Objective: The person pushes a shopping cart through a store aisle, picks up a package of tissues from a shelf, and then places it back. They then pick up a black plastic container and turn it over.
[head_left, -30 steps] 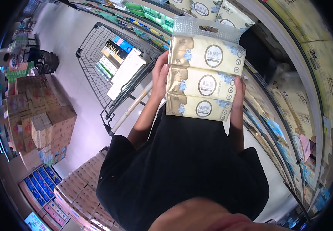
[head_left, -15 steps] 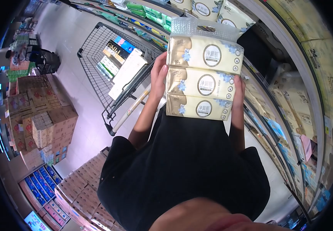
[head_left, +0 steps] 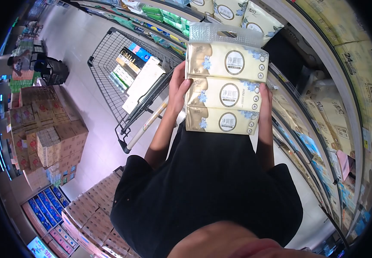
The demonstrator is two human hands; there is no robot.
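Note:
A cream and gold pack of tissues (head_left: 224,92) with blue flowers is held upright in front of the dark shirt. Three packets are stacked in it under a clear plastic top with a handle hole. My left hand (head_left: 179,88) grips its left edge, thumb on the front. At the right edge my right hand (head_left: 265,103) presses against the pack, its fingers partly hidden behind it. Beyond my left arm stands a wire shopping cart (head_left: 104,71) with boxes (head_left: 145,81) in it.
Shelves (head_left: 319,142) of packaged goods curve along the right and top. Stacked cartons (head_left: 50,129) stand at the left, and another carton stack (head_left: 91,210) is at the lower left. A person (head_left: 20,63) is near a dark basket (head_left: 55,71) farther back.
The pack's top has tilted slightly down and to the left, with both hands still on it. The cart appears slightly farther right in view. A person has come into sight at the far left.

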